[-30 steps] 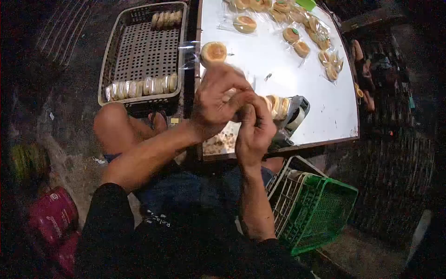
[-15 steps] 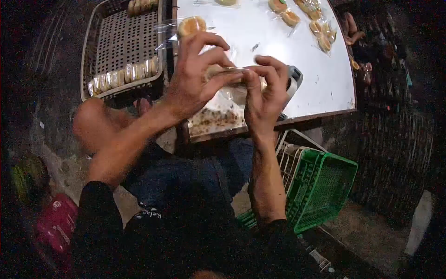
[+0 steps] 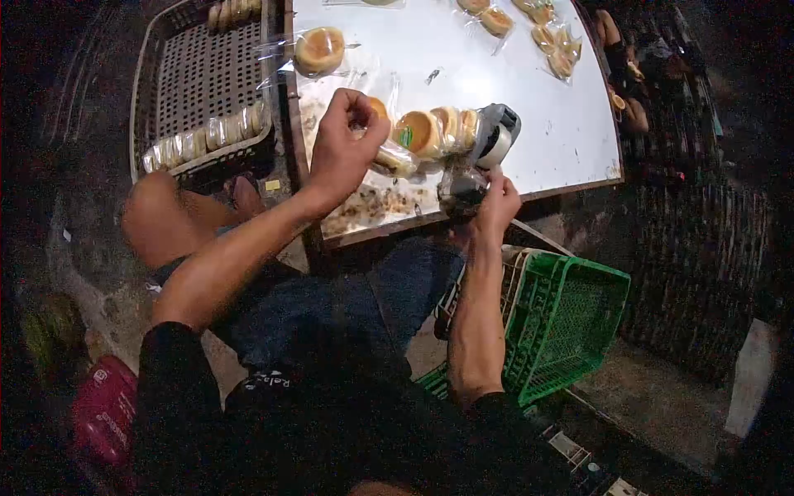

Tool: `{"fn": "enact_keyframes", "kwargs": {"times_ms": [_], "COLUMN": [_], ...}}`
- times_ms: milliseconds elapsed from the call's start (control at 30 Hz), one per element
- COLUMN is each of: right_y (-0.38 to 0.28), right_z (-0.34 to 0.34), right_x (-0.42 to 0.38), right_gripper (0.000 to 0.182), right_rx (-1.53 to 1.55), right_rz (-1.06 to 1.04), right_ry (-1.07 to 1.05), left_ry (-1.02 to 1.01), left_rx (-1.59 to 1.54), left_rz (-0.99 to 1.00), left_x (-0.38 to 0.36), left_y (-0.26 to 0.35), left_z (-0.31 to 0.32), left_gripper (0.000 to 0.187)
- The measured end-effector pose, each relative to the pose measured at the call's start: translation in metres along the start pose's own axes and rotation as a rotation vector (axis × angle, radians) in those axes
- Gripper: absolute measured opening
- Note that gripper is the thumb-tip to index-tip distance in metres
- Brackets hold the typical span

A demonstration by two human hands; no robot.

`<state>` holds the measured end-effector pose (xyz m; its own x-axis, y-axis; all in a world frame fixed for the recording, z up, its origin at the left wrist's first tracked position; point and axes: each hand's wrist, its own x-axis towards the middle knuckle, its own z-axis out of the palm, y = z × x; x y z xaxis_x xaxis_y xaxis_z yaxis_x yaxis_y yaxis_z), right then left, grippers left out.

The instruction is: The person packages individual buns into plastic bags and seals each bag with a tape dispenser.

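My left hand (image 3: 347, 145) is closed in a pinch over the table's near left part, at the end of a clear plastic bag with round buns (image 3: 397, 157) in it. Several more golden buns (image 3: 423, 132) in clear wrap lie in a row just right of it, one with a green label. My right hand (image 3: 499, 205) is at the near edge of a grey tape dispenser (image 3: 506, 118), its fingertips pinched on the tape (image 3: 497, 149) at the roll. A dark, shiny part sits left of those fingers.
The white table (image 3: 562, 149) has a scorched near left corner. A bagged bun (image 3: 319, 51) lies at its left edge, more bagged buns (image 3: 558, 51) at the far right. A crate (image 3: 203, 70) with wrapped buns stands left; a green crate (image 3: 571, 331) is below right. Another person's arm (image 3: 609, 29) shows beyond.
My hands, together at the bag's end before, have moved apart. The right hand has gone down and right to the tape dispenser; the left has lowered slightly, uncovering the row of buns.
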<state>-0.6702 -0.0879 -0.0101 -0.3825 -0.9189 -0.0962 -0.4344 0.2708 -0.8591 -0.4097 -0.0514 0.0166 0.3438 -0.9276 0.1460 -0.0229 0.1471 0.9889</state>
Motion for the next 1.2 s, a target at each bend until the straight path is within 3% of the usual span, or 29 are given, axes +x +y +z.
{"fn": "enact_keyframes", "kwargs": {"times_ms": [67,200,267,333,433,467,533,600,667,700,733,767,800,833,867,933,1000,1067,1133,1200], "right_y": [0.001,0.030,-0.002,-0.059,-0.092,-0.081,-0.081,-0.080,-0.070,-0.070,-0.072,-0.094,-0.104,-0.110,-0.113,-0.088,-0.081,-0.081,-0.089,-0.110], "right_z": [-0.012,0.004,0.026,0.041,0.067,0.077,0.076,0.055,0.056,0.067,0.079,0.083,0.087,0.092,0.100,0.128,0.152,0.174,0.172,0.135], "right_x": [-0.015,-0.059,-0.077,-0.104,-0.116,-0.112,-0.108,-0.094,-0.075,-0.070,-0.067,-0.070,-0.059,-0.038,-0.019,0.000,0.005,0.002,0.012,0.022], "right_gripper": [0.039,0.029,0.024,0.021,0.011,0.020,0.037,0.044,0.040,0.036,0.032,0.027,0.027,0.032,0.038,0.057,0.070,0.076,0.068,0.056], "right_rx": [-0.080,0.450,0.393,0.278,0.310,0.264,0.520,0.663,0.527,0.489,0.445,0.611,0.509,0.225,-0.065,-0.742,-1.144,-1.247,-0.954,-0.488], "right_rz": [-0.177,0.338,0.154,-0.349,-0.400,-0.370,-0.097,0.286,0.285,0.095,-0.094,-0.114,-0.141,-0.402,-0.661,-1.058,-1.153,-0.960,-0.796,-0.687], "right_ry": [0.117,-0.091,-0.193,-0.189,-0.279,-0.325,-0.417,-0.730,-0.923,-0.747,-0.578,-0.594,-0.590,-0.524,-0.441,-0.197,-0.182,-0.435,-0.451,-0.306], "left_ry": [0.004,0.056,0.057,0.085,0.036,0.013,-0.022,-0.282,-0.196,-0.013,-0.032,-0.146,-0.260,-0.198,-0.111,0.117,0.164,0.133,0.031,0.020], "left_rx": [-0.018,0.044,0.035,0.076,0.009,0.005,0.063,0.029,-0.111,-0.111,-0.562,-0.581,-0.595,-0.325,0.116,0.226,0.358,0.345,0.163,0.292], "left_rz": [-0.025,-0.048,-0.143,-0.171,-0.254,-0.270,-0.007,-0.020,-0.161,-0.150,-0.491,-0.457,-0.421,-0.318,0.002,0.098,-0.029,-0.180,-0.375,-0.384], "left_x": [-0.003,-0.003,-0.001,-0.011,-0.015,-0.018,-0.018,-0.009,-0.001,0.005,0.013,0.021,0.027,0.033,0.056,0.069,0.079,0.092,0.093,0.085], "left_y": [0.002,-0.011,-0.010,-0.008,0.014,0.017,0.011,0.009,0.014,0.018,0.015,0.013,0.014,0.026,-0.006,-0.011,-0.024,-0.044,-0.078,-0.082], "left_z": [0.003,0.006,0.006,0.006,0.005,0.002,0.002,-0.010,-0.012,-0.010,-0.016,-0.029,-0.044,-0.057,-0.076,-0.093,-0.108,-0.110,-0.094,-0.042], "left_gripper": [0.022,0.022,0.022,0.022,0.020,0.020,0.018,0.022,0.022,0.039,0.047,0.052,0.058,0.067,0.067,0.064,0.064,0.066,0.069,0.067]}}
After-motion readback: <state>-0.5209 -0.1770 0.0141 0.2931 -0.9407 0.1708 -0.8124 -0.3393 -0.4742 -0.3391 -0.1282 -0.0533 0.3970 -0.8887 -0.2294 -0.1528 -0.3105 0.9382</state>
